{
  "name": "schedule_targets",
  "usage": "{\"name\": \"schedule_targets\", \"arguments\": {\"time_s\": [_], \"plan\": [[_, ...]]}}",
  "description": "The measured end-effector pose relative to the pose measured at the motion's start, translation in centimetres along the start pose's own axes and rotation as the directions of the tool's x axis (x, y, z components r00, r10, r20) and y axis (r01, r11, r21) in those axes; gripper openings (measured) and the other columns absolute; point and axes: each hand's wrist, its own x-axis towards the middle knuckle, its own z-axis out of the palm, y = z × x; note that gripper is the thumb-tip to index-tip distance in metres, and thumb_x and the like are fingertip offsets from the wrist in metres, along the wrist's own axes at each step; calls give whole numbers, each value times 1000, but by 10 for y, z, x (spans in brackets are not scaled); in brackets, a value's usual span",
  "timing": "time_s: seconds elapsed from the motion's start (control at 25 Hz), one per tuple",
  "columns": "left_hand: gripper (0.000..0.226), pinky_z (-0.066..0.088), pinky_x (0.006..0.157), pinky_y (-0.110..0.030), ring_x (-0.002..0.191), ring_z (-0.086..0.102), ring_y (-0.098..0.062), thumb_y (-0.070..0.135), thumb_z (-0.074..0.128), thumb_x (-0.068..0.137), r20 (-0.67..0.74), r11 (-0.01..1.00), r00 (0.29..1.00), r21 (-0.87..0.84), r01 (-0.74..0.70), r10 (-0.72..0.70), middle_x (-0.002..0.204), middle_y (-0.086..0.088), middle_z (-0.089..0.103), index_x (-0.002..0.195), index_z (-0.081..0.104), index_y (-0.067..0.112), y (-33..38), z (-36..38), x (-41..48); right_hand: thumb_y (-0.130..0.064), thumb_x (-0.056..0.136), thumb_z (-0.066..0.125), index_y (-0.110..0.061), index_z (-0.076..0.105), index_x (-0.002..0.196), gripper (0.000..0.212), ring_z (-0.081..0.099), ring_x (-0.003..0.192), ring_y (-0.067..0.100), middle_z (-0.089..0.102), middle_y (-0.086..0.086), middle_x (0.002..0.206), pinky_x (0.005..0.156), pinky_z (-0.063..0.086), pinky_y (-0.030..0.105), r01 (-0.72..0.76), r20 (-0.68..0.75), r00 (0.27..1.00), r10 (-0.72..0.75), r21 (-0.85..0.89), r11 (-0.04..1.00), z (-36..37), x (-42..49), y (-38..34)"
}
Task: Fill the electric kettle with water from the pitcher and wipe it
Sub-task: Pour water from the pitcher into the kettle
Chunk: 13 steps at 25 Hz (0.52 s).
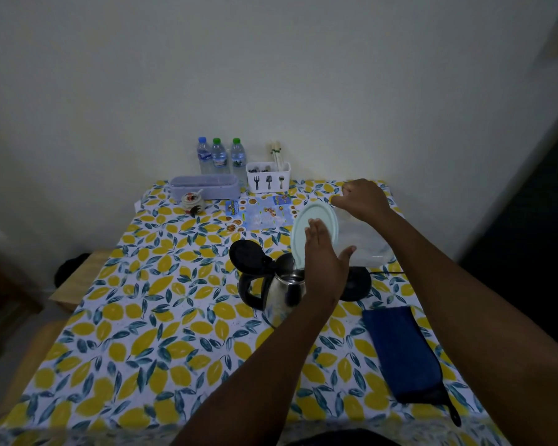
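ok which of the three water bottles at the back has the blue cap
The leftmost water bottle, farthest from the white cutlery caddy. Its cap is blue; the middle bottle and the right bottle both have green caps.

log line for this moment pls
phase: pouring | right hand: tilting pitcher | left hand: flat on pitcher lid | kettle: lid open, off base | blue cloth: untouched

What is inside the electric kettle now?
The electric kettle stands with its lid open; the inside looks dark and shiny. The left hand covers part of the opening, so the water level cannot be seen.
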Motion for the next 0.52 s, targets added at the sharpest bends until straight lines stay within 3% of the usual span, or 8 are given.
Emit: {"name": "schedule_targets", "arguments": {"time_s": [0.52], "plan": [[87, 15, 123, -38, 150, 1, -22, 45, 56, 92, 4, 1000, 1000, -18, 15, -15, 163, -8, 2, 151, 1, 10, 4, 0, -2, -31, 72, 65, -15, 34, 51, 41, 32, 48, 18, 31, 2, 51, 49, 20, 30, -5, 1, 1000, 5, -20, 1000, -3, 0, -1]]}}
